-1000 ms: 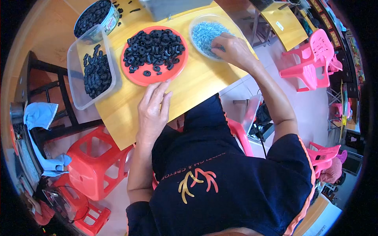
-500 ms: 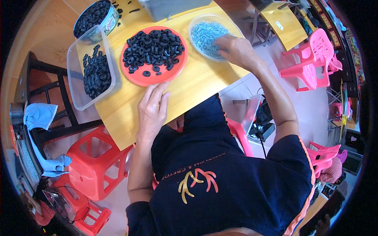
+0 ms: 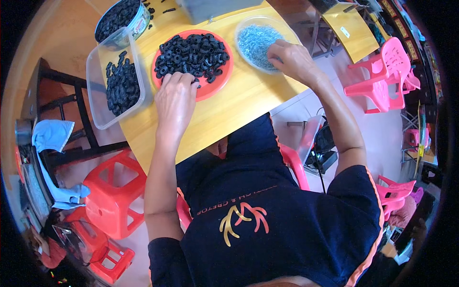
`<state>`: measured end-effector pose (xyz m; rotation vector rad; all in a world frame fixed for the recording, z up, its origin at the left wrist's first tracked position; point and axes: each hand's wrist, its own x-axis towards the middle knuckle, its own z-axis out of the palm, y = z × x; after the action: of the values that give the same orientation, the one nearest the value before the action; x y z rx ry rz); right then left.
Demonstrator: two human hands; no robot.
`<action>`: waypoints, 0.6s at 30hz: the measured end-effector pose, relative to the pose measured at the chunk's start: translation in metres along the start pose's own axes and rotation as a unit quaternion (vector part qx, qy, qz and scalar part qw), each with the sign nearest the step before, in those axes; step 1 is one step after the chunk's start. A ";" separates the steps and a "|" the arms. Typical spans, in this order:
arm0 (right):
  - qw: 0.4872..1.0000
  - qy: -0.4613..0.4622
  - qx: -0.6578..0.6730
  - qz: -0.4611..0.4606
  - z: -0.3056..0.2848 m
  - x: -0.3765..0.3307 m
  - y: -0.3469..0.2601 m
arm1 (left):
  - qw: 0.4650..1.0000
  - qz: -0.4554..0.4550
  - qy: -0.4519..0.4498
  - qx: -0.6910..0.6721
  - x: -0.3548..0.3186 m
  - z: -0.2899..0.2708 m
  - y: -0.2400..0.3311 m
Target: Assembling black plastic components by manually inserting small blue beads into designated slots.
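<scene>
Fingers are curled: the left hand's (image 3: 176, 98) at black rings (image 3: 193, 52) on a red plate (image 3: 210, 90), the right hand's (image 3: 295, 61) at blue bits (image 3: 256, 42) in a clear bowl (image 3: 261, 20). Any grip cannot be made out. Picking is apparently in hand; a fine pinch is called for.

The plate (image 3: 208, 91) is glowing red, parts (image 3: 201, 50) are showing black, the bits (image 3: 256, 40) are glinting blue, the table (image 3: 229, 107) is shining yellow!

You wear a near-black short-sleeved shirt (image 3: 301, 234) with orange piping (image 3: 375, 205) down the side, a small line of red lettering (image 3: 239, 200) and a branching yellow-and-coral emblem (image 3: 245, 218). Your dark trousers (image 3: 251, 138) carry orange edging too; your left hand (image 3: 176, 98) and right hand (image 3: 294, 60) are bare.
</scene>
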<state>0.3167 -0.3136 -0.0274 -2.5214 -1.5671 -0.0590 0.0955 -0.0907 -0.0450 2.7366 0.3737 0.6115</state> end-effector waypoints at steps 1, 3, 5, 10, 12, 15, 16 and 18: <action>1.000 0.002 0.012 -0.019 0.001 0.000 0.002 | 0.999 -0.016 -0.033 0.032 0.003 0.001 0.002; 0.999 0.004 0.023 -0.037 0.002 -0.001 0.003 | 0.998 -0.016 -0.041 0.047 0.010 0.004 0.003; 0.999 0.006 0.016 -0.030 0.001 -0.001 0.001 | 0.997 -0.017 -0.048 0.064 0.014 0.006 0.003; 1.000 -0.001 0.010 -0.025 -0.001 0.000 0.002 | 0.996 -0.020 -0.060 0.063 0.016 0.009 0.003; 1.000 0.006 0.016 -0.025 0.001 -0.001 0.007 | 0.998 -0.032 -0.042 0.018 0.012 0.012 0.001; 0.988 0.083 0.119 -0.056 0.003 -0.003 0.016 | 0.996 -0.054 -0.004 -0.075 0.008 0.016 -0.005; 0.973 0.048 0.226 0.026 0.000 -0.003 0.013 | 0.990 -0.064 0.015 -0.121 0.008 0.016 -0.005; 0.938 0.013 0.329 0.107 -0.002 -0.004 0.008 | 0.982 -0.083 0.011 -0.172 0.008 0.012 -0.003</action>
<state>0.3227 -0.3207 -0.0268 -2.1093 -1.0492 0.3916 0.1068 -0.0886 -0.0532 2.3460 0.4493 0.5992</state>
